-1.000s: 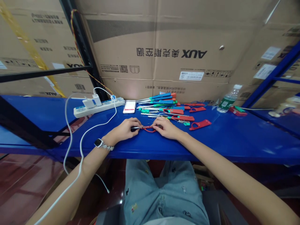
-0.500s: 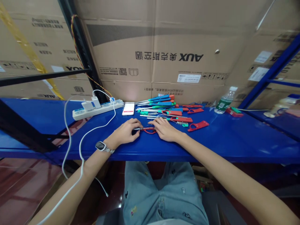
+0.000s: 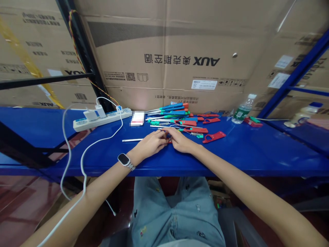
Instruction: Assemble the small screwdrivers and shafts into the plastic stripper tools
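Note:
My left hand [image 3: 153, 142] and my right hand [image 3: 180, 140] meet over a red lighter-like tool with a long metal tube [image 3: 131, 140]. The tube sticks out to the left from under my left hand. Only a bit of the red body shows between the hands. Both hands have bent fingers closed around it. Behind them lies a pile of similar tools with blue, red and green handles [image 3: 177, 109]. A loose red casing [image 3: 214, 137] rests to the right of my right hand.
A white power strip [image 3: 102, 120] with plugged-in chargers sits at the left, its white cable [image 3: 87, 151] crossing my left forearm. A phone [image 3: 137, 118] lies beside it. A plastic bottle [image 3: 241, 111] stands at the back right. Cardboard boxes [image 3: 180, 41] rise behind the blue table [image 3: 244, 154].
My left hand has moved right along the tool and now touches my right hand. The metal tube now shows on the left. The view has shifted slightly.

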Available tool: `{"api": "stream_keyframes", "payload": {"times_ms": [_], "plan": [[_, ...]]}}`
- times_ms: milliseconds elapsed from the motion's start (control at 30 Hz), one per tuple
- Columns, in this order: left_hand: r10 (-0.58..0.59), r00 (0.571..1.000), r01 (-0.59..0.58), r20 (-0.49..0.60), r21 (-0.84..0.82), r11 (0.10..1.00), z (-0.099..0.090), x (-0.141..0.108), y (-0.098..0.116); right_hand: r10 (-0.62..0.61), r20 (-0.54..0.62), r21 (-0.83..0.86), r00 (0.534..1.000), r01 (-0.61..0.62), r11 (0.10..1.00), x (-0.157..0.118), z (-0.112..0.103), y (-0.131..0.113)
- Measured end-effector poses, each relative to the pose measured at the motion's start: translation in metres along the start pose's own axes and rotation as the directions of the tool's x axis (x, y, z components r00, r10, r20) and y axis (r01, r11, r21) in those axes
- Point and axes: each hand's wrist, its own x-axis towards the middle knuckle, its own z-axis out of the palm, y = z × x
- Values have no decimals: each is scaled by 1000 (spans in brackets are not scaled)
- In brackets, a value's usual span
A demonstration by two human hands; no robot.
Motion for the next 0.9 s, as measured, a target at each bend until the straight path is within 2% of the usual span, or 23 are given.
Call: {"api": "stream_keyframes", "payload": {"times_ms": [133,233,333,467,667,900], "plan": [[14,1000,-14,3,51,999,1,-2,-2,58,-69,67,996,-54,996,1,0,4],[28,999,-27,-25,70,997,1,-3,-1,-5,6,-22,1000,5,1000,1,0,0],[34,999,-31,-41,69,997,1,-4,0,-10,74,-90,997,16,996,1,1,-4],[37,999,-35,-20,87,996,1,-4,0,12,69,-78,998,-6,997,1,1,-5],[33,999,-36,25,130,991,2,-1,-2,14,-52,36,999,-12,999,1,1,2],[8,1000,-8,-14,43,999,0,-1,2,168,-166,171,972,-140,975,4,-4,-2]]}}
